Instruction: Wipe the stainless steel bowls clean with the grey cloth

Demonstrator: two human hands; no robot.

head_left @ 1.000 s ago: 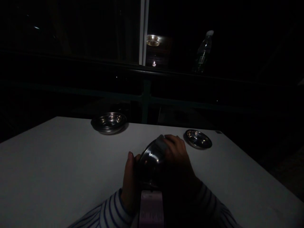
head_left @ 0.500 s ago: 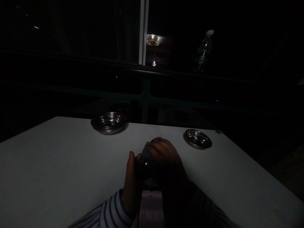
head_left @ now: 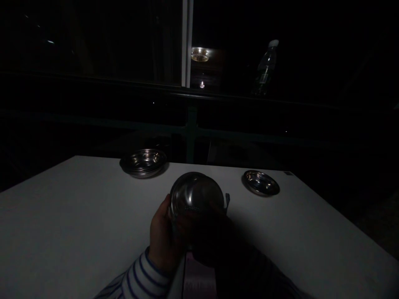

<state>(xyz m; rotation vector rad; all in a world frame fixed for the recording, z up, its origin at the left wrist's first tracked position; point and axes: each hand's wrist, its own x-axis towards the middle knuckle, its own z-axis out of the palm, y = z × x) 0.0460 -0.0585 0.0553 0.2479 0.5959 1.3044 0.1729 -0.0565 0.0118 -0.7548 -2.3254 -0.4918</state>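
A shiny round metal dish (head_left: 195, 189) is tilted up over the near middle of the table. My left hand (head_left: 162, 236) is closed on its left rim, thumb along the edge. My right hand (head_left: 208, 232) lies in deep shadow across the dish's lower face, its fingers hard to make out. A small grey-blue corner of cloth (head_left: 227, 200) sticks out past the right rim, beside my right hand; the rest of the cloth is hidden.
Stacked metal dishes (head_left: 143, 162) sit at the white table's (head_left: 93, 216) far left edge. Another metal dish (head_left: 261, 182) is at the far right. A phone (head_left: 199, 278) with a pinkish screen lies close to me. A plastic bottle (head_left: 267, 66) stands beyond, by the dark window.
The dish has turned to show its broad round face. My right hand has moved down from its upper edge into shadow, and the left hand has shifted slightly left and down.
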